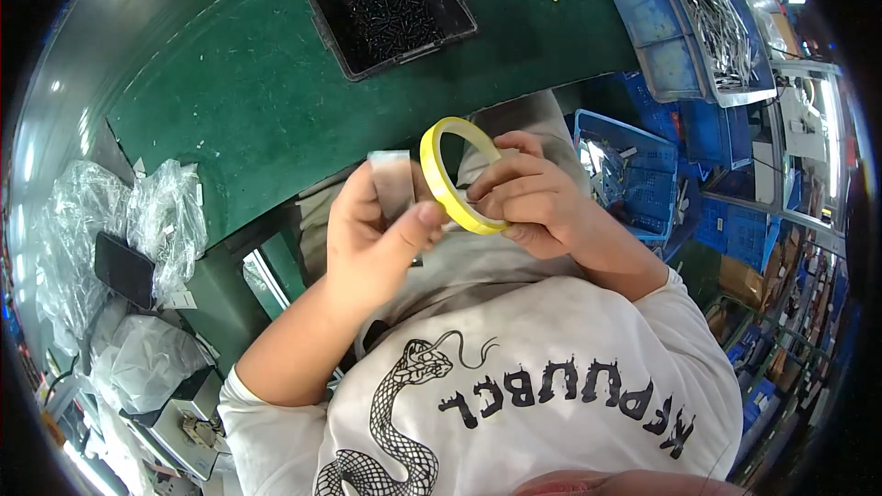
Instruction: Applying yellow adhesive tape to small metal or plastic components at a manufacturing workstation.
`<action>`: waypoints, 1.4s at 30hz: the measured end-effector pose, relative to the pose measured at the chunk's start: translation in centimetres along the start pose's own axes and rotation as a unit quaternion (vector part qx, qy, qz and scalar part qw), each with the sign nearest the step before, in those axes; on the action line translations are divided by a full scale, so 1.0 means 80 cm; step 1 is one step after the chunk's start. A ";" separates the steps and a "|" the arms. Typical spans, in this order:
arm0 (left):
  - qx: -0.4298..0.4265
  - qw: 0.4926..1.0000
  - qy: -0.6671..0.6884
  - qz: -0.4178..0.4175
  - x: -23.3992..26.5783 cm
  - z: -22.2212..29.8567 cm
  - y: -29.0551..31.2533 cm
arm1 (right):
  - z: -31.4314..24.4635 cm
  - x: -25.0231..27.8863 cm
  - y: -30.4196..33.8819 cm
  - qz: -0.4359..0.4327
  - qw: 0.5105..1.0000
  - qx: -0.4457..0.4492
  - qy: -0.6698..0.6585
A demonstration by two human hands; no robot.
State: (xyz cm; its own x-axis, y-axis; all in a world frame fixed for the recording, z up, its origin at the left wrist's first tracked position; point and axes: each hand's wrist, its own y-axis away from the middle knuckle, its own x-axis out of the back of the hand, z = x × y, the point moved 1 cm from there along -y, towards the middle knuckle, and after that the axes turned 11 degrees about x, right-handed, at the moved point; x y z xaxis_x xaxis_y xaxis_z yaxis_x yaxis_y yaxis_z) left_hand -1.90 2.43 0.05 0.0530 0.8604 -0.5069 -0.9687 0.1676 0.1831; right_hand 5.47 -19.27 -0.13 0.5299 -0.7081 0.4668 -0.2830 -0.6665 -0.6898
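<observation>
A roll of yellow tape [435, 174] stands tilted between my hands, above my lap. My right hand [540, 195] grips it from the right, with fingers reaching into the ring. My left hand [367, 241] is closed around a flat, shiny grey piece [393, 182], whose upper end sticks up beside the roll. I cannot make out what kind of piece it is. My left thumb tip lies at the roll's lower left edge. Whether a strip of tape runs to the grey piece is hard to see.
On the green table [239, 110] a black bin [331, 37] holds many small dark parts. A blue crate [671, 46] of thin metal pieces stands far right, above a blue basket [643, 197]. Clear plastic bags [170, 220] and a dark phone-like slab [125, 270] lie at left.
</observation>
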 end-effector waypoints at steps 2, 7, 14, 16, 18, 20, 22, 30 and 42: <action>0.088 0.993 0.081 -0.022 0.001 0.003 -0.005 | -0.001 -0.001 0.003 -0.080 0.996 -0.039 -0.029; 0.094 0.990 0.092 -0.044 -0.002 0.004 -0.009 | -0.004 -0.015 0.000 -0.080 0.989 -0.099 -0.079; 0.105 0.991 0.085 0.010 -0.001 0.003 -0.006 | -0.006 -0.016 -0.004 -0.043 0.988 -0.134 -0.057; 0.127 0.988 0.081 0.042 -0.004 0.002 -0.004 | -0.014 -0.016 -0.009 0.008 0.989 -0.133 -0.062; 0.119 0.990 0.043 0.056 -0.005 0.001 -0.005 | -0.019 -0.017 -0.014 0.069 0.985 -0.155 -0.040; 0.119 0.990 0.039 0.059 -0.007 0.001 -0.004 | -0.022 -0.013 -0.028 0.045 0.991 -0.123 -0.016; 0.118 0.990 0.035 0.063 -0.009 0.000 -0.004 | -0.023 -0.017 -0.036 0.025 0.993 -0.111 0.022; 0.130 0.986 0.026 0.105 -0.011 -0.001 -0.004 | -0.021 -0.021 -0.035 0.023 0.994 -0.087 0.065; 0.110 0.987 -0.005 0.116 -0.012 -0.001 -0.003 | -0.019 -0.023 -0.036 0.008 0.988 -0.085 0.128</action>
State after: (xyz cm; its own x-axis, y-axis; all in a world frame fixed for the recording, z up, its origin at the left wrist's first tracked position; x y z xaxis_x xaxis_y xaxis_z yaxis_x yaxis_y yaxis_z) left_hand -1.77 1.55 0.43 -0.1605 0.8928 -0.4209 -0.8789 0.0647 0.4725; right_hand 4.14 -16.40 1.87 0.3106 -0.7396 0.5971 -0.4303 -0.6695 -0.6054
